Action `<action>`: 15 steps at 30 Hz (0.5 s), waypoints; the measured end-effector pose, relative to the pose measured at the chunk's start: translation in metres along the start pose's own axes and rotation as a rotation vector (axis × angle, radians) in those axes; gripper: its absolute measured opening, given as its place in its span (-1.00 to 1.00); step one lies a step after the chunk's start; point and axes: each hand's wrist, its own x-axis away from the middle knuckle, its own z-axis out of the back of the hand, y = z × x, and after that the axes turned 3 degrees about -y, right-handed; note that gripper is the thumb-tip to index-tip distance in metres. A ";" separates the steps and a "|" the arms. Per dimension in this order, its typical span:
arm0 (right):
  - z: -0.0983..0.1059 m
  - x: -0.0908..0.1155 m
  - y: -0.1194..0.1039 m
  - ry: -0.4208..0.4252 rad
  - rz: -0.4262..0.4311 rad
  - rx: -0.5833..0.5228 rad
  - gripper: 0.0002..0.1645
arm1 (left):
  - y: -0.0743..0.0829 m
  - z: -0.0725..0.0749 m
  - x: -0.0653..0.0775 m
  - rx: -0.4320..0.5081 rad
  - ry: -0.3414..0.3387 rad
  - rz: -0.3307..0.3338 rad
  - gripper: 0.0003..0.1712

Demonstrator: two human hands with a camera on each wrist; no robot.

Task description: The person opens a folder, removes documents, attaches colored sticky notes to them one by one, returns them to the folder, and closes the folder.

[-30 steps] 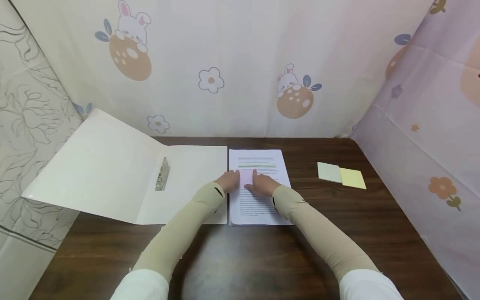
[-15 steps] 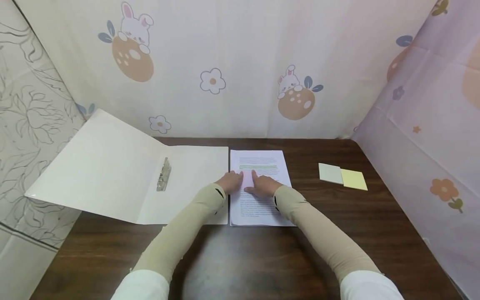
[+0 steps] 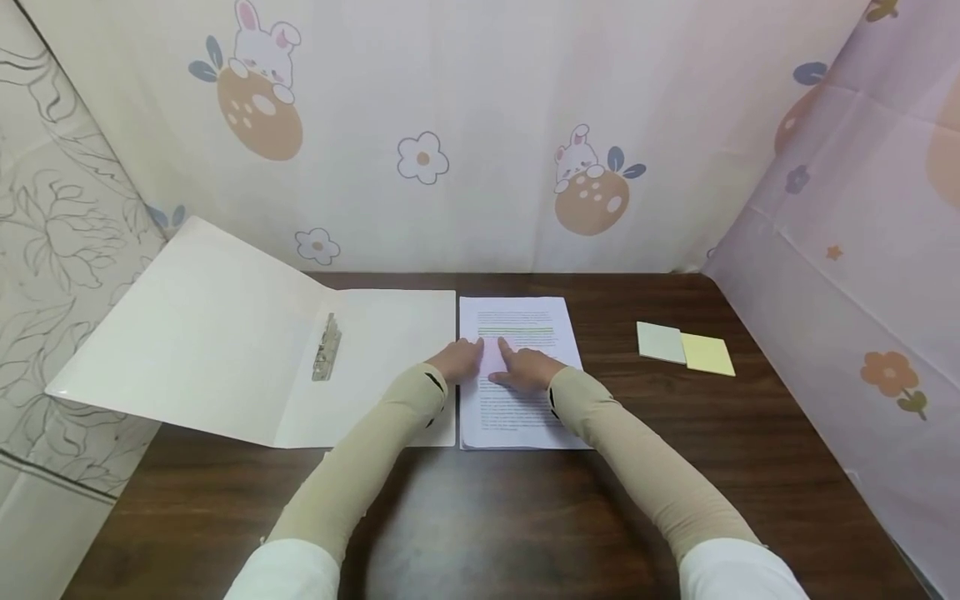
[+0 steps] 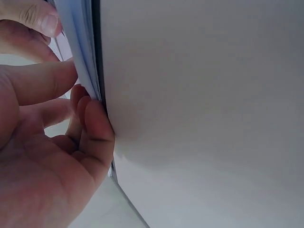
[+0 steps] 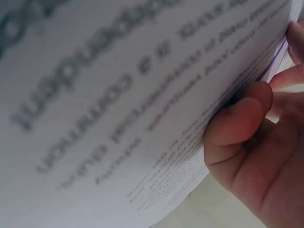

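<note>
A small pink sticky note [image 3: 491, 360] lies on the stack of printed paper [image 3: 517, 417], just under a green-highlighted line. My left hand [image 3: 459, 362] touches the note's left edge with a fingertip, its other fingers bent against the stack's side. From the right, my right hand [image 3: 527, 370] presses on the note with index finger and thumb spread apart. Its remaining fingers are curled over the page, as the right wrist view shows. In the left wrist view the stacked sheets [image 4: 81, 47] stand beside the white folder's surface [image 4: 204, 95].
A white lever-arch folder [image 3: 397, 325] is spread open left of the paper, its metal clip [image 3: 327, 348] bare and its cover [image 3: 191, 333] raised against the wall. On the right lie a pale green pad [image 3: 660, 342] and a yellow sticky pad [image 3: 708, 355]. Printed curtains edge the dark table [image 3: 480, 525].
My right index fingertip has slid slightly left over the pink sticky note, toward my left hand. The left hand has barely moved, and the folder and pads stay in place.
</note>
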 end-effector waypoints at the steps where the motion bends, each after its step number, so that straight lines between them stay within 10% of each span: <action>1: 0.000 -0.001 0.000 0.003 -0.008 -0.002 0.06 | 0.000 0.000 -0.001 0.006 0.001 0.007 -0.39; 15: -0.003 -0.001 -0.002 0.023 -0.052 -0.046 0.15 | 0.000 0.000 0.001 0.042 -0.017 0.038 -0.33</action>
